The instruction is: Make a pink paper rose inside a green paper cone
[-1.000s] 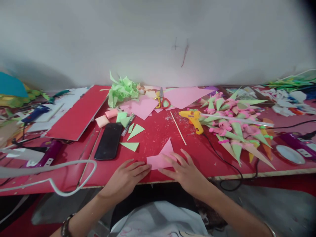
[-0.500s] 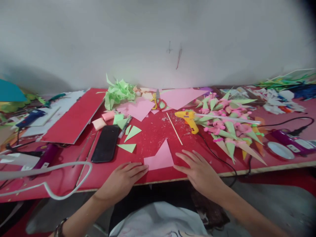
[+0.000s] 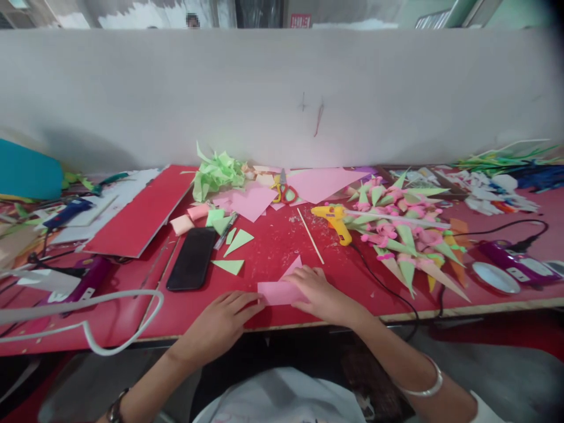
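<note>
A small piece of pink paper (image 3: pixel 274 293) lies near the front edge of the red table, with one pointed corner sticking up at the back. My left hand (image 3: pixel 225 320) holds its left edge at the fingertips. Across the right part of the paper, my right hand (image 3: pixel 325 296) grips and presses it, hiding that side. Just behind the paper is a thin wooden stick (image 3: pixel 310 235). Green paper triangles (image 3: pixel 239 241) and a black phone (image 3: pixel 191 258) lie to the left. A yellow glue gun (image 3: pixel 337 221) rests to the right.
Pink-and-green paper flowers (image 3: pixel 405 229) are piled at the right, by a white dish (image 3: pixel 496 278). Scissors (image 3: pixel 282 189), pink sheets (image 3: pixel 252 201) and green scraps (image 3: pixel 220 176) lie at the back. A red board (image 3: pixel 138 214) and white cable (image 3: pixel 161 302) are left.
My right hand has moved left from beside the pink paper onto its right part. My left hand stays at the left edge. The view has tilted up, showing the partition's top.
</note>
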Action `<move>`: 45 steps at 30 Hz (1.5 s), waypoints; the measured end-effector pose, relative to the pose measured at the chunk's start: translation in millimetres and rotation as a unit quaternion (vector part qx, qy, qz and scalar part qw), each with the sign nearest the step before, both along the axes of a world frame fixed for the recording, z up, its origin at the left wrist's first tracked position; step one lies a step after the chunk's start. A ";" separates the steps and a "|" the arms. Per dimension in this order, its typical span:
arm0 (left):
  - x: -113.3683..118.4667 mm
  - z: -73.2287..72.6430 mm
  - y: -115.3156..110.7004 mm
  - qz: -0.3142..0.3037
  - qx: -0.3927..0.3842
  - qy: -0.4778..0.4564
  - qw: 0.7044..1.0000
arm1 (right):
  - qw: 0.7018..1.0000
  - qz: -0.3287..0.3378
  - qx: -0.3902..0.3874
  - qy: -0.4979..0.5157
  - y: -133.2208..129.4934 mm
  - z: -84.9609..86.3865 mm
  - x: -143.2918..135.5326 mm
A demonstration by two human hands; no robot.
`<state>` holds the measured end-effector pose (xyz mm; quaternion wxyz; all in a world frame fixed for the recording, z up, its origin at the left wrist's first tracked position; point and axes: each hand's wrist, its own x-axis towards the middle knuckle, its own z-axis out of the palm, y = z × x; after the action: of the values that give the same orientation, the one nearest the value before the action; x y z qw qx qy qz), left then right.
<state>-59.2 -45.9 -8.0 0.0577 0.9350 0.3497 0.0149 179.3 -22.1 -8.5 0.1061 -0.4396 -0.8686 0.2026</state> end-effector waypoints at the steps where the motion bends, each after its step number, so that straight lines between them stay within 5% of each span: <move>1: 1.4 1.8 -0.6 0.011 0.005 -0.018 1.000 | 1.000 0.011 -0.011 0.005 2.7 1.3 1.5; 5: 11.2 14.0 -1.1 0.050 0.034 -0.092 0.994 | 1.000 0.030 0.009 0.004 6.4 15.4 5.9; 10: 30.9 24.6 3.4 0.025 0.053 -0.081 0.995 | 0.995 -0.007 0.096 0.007 7.5 29.9 6.4; 19: 65.3 -0.4 10.5 0.093 0.048 0.030 0.994 | 0.987 0.006 -0.012 0.161 30.5 -6.2 20.4; 29: 79.8 -10.4 14.9 0.157 -0.017 0.052 0.986 | 0.936 -0.162 -0.124 0.288 11.3 -15.3 9.4; 39: 85.0 -9.5 16.9 0.155 -0.026 0.081 0.984 | 0.964 -0.215 -0.006 0.155 -5.0 -24.0 -3.4; 45: 93.1 -2.3 16.8 0.140 -0.027 0.160 0.977 | 0.970 -0.207 -0.005 0.130 -7.5 -24.7 -2.9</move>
<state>33.8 -29.2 -10.3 0.0232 0.8650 0.4822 -0.1366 176.4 -29.6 -33.2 0.2554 -0.5800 -0.7367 0.2359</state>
